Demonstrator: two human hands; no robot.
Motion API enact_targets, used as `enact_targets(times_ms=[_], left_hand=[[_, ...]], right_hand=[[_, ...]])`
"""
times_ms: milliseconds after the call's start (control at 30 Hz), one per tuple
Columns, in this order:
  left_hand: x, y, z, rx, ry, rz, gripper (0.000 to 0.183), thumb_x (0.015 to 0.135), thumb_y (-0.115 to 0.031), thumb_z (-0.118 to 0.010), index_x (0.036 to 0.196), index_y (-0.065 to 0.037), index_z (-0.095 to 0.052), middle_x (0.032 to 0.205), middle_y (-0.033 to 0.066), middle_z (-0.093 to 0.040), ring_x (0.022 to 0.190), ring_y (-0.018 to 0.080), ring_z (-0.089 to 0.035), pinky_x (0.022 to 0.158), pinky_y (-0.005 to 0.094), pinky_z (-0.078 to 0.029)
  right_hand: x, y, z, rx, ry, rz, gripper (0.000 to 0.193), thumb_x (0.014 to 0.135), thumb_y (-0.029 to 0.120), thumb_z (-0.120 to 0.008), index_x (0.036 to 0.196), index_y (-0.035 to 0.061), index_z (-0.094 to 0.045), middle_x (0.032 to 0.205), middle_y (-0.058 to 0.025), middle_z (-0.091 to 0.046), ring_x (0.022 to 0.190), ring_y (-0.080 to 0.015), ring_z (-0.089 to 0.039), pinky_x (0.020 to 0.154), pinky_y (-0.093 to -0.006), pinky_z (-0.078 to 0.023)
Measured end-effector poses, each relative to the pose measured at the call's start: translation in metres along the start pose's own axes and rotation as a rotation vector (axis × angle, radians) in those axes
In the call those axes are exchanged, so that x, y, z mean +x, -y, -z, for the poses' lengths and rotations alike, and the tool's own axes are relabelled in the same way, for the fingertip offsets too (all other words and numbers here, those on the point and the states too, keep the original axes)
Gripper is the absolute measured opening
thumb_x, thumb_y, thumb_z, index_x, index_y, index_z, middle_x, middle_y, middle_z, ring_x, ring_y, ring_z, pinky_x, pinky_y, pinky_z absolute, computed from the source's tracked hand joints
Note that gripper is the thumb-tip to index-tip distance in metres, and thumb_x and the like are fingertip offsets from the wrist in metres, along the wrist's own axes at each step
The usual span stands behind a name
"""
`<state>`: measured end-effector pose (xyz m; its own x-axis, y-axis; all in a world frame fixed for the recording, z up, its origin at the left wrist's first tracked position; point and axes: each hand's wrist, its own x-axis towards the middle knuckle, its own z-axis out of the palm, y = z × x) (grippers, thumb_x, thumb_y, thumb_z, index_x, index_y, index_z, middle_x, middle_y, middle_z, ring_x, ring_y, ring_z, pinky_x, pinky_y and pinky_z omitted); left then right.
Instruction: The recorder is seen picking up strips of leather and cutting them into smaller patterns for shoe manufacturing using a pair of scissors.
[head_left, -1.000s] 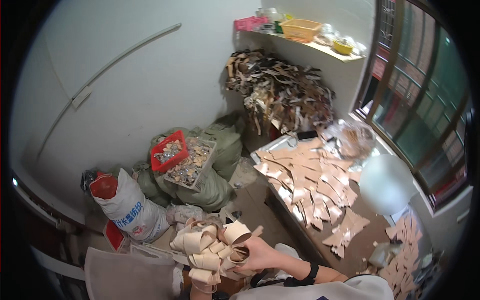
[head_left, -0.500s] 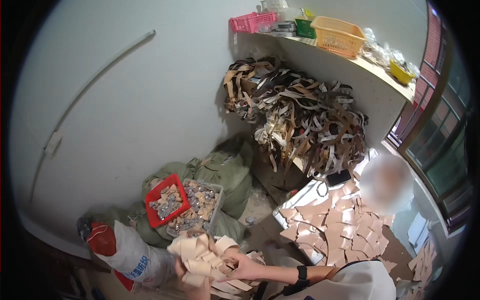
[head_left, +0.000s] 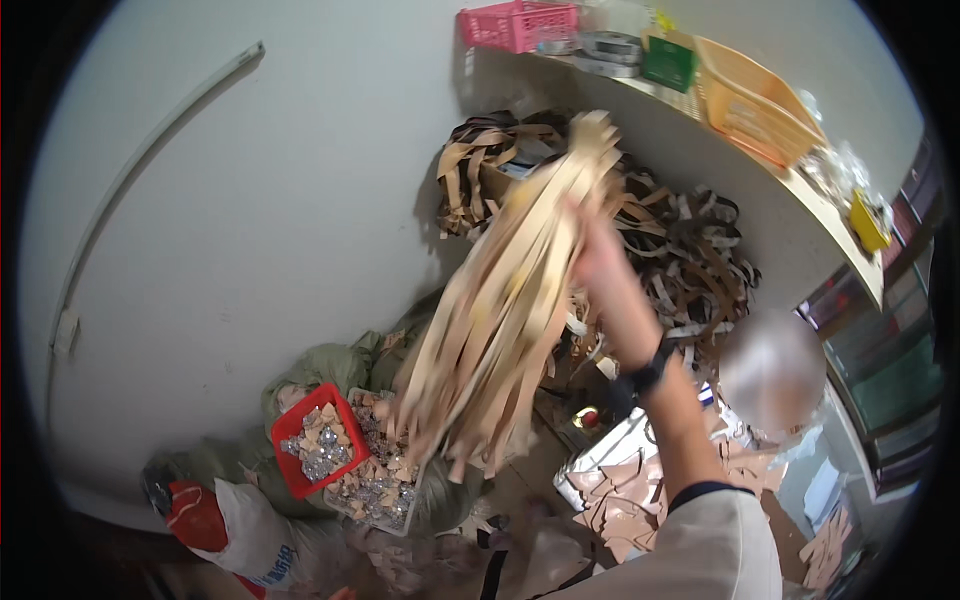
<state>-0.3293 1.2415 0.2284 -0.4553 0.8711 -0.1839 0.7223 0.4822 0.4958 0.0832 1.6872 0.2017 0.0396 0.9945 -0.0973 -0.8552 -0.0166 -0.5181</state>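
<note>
The bundled strips (head_left: pixel 505 300) are pale cream and tan (the wristband (head_left: pixel 650 370), black), the tray (head_left: pixel 303 484) bright red, the sacks (head_left: pixel 342 364) olive green, the crate (head_left: pixel 520 27) pink, the basket (head_left: pixel 755 105) orange.

Right fingers (head_left: pixel 589 232) blurred, partly behind tan strips (head_left: pixel 505 290)

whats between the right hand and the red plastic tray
In the head view, from right hand to red tray: a bundle of long beige strips, then part of a pale plastic tray of small pieces.

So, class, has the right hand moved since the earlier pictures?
Yes: the right hand, holding pale strips, has moved up and forward, closer to the wall shelf.
</note>
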Motion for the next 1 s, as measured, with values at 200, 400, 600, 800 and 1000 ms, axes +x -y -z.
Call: enact_targets(times_ms=[200, 400, 600, 800, 1000], left_hand=[[0.022, 0.009, -0.023, 0.119, 0.036, -0.116, 0.023, 0.094, -0.017, -0.053, 0.111, -0.003, -0.061, 0.1, 0.0121, -0.067, 0.092, 0.0257, -0.063, 0.081, 0.0346, -0.049], [0.058, -0.004, -0.051, 0.177, 0.272, -0.266, 0.023, 0.093, -0.016, -0.054, 0.11, -0.004, -0.062, 0.099, 0.013, -0.067, 0.085, 0.0255, -0.063, 0.077, 0.0353, -0.05], [0.069, -0.032, -0.071, 0.023, 0.268, -0.491, 0.027, 0.083, -0.011, -0.062, 0.11, -0.007, -0.063, 0.105, 0.012, -0.062, 0.088, 0.0236, -0.063, 0.079, 0.0349, -0.048], [0.054, -0.046, -0.106, -0.208, 0.402, -0.681, 0.02, 0.07, -0.002, -0.071, 0.09, -0.004, -0.069, 0.077, 0.01, -0.061, 0.07, 0.0199, -0.061, 0.066, 0.03, -0.047], [0.061, 0.054, -0.204, -0.439, 1.07, -0.31, 0.022, 0.09, -0.013, -0.06, 0.108, -0.001, -0.061, 0.085, 0.0048, -0.065, 0.077, 0.0115, -0.061, 0.073, 0.0242, -0.048]], right_hand=[[0.165, 0.144, 0.116, -0.247, -0.651, 0.404, 0.046, 0.087, 0.027, -0.061, 0.123, -0.0007, -0.05, 0.118, -0.0143, -0.055, 0.105, -0.0288, -0.055, 0.091, -0.0444, -0.046], [0.063, -0.005, 0.167, -0.074, -0.256, 0.1, 0.005, 0.089, 0.01, -0.05, 0.085, 0.0073, -0.047, 0.072, -0.006, -0.055, 0.067, -0.0203, -0.053, 0.065, -0.0318, -0.043], [-0.176, -0.066, 0.171, 0.061, -0.422, -0.327, 0.017, 0.088, 0.01, -0.056, 0.105, 0.0117, -0.055, 0.083, -0.0028, -0.063, 0.07, -0.0141, -0.061, 0.061, -0.0283, -0.051], [-0.376, -0.106, 0.161, 0.138, -0.577, -0.287, 0.021, 0.085, 0.005, -0.054, 0.106, 0.0059, -0.054, 0.08, -0.0075, -0.061, 0.071, -0.017, -0.059, 0.064, -0.0281, -0.05], [-0.539, -0.167, 0.129, 0.013, -0.629, -0.179, 0.022, 0.087, 0.009, -0.059, 0.109, 0.0045, -0.056, 0.083, -0.0041, -0.062, 0.071, -0.0123, -0.06, 0.066, -0.024, -0.049]])
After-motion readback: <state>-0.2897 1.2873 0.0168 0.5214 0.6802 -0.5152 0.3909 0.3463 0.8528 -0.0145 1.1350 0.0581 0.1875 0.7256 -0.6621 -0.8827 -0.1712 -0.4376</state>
